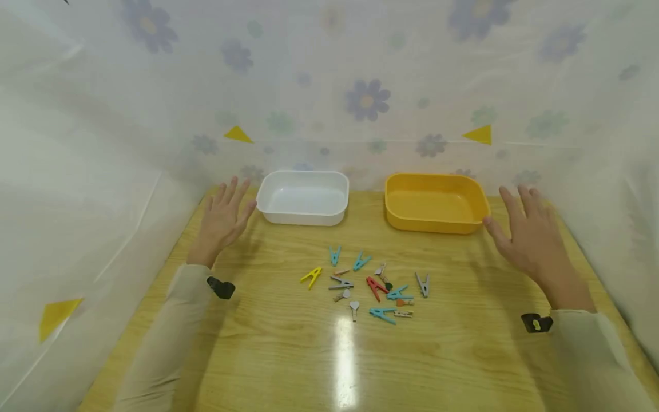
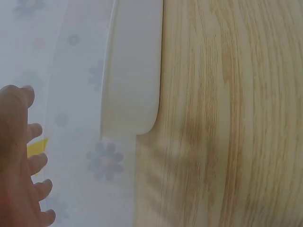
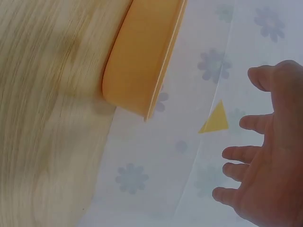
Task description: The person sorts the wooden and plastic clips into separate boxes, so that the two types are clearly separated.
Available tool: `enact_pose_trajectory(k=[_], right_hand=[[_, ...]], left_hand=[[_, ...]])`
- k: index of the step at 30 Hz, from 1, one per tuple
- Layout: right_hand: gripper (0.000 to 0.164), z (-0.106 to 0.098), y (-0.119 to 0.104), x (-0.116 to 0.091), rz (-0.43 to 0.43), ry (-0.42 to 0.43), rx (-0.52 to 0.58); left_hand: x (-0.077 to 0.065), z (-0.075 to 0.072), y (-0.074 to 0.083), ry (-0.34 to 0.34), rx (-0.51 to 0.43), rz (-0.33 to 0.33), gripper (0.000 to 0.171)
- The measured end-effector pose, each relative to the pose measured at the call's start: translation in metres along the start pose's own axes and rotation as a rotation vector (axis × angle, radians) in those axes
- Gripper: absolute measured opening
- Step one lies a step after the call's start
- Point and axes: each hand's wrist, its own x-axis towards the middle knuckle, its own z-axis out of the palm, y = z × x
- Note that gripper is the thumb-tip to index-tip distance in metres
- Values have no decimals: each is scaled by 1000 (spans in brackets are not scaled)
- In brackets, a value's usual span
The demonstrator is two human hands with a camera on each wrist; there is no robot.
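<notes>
My left grip [image 1: 221, 220], a bare hand, is raised with straight fingers spread, just beside the near-left end of a white, rectangular, round-cornered tray [image 1: 302, 220]; the left wrist view shows a gap between the two. My right grip [image 1: 532, 234], also a bare hand, is raised with fingers spread, just beside the right end of an orange-yellow, rectangular, round-cornered tray [image 1: 432, 225]; the right wrist view shows them apart. Both trays stand upright on the bench [image 1: 288, 355], surfaced in light wood grain, near its far edge and with a space between them. Nearer to me, I record a loose scatter: 4 light-blue V-shaped clips [image 1: 382, 313], 2 grey V-shaped clips [image 1: 425, 293], 1 yellow V-shaped clip [image 1: 316, 274] at the left and 1 red V-shaped clip [image 1: 371, 282] near the middle. Small clips lie among them, including 1 with a white heart [image 1: 354, 305] at the near side and 1 with an orange heart [image 1: 400, 302] at the right. Behind the trays I note a pale, flower-printed sheet [image 1: 309, 103] bearing 2 yellow triangles [image 1: 238, 135].
</notes>
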Motion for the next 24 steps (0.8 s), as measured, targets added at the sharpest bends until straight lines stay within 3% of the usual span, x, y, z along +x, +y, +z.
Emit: enact_pose_trajectory(k=[12, 24], right_hand=[[69, 3, -22, -21, -41, 152, 139], [67, 17, -42, -44, -54, 206, 339]], left_hand=[[3, 23, -1, 35, -69, -14, 73], [8, 45, 2, 35, -106, -9, 73]])
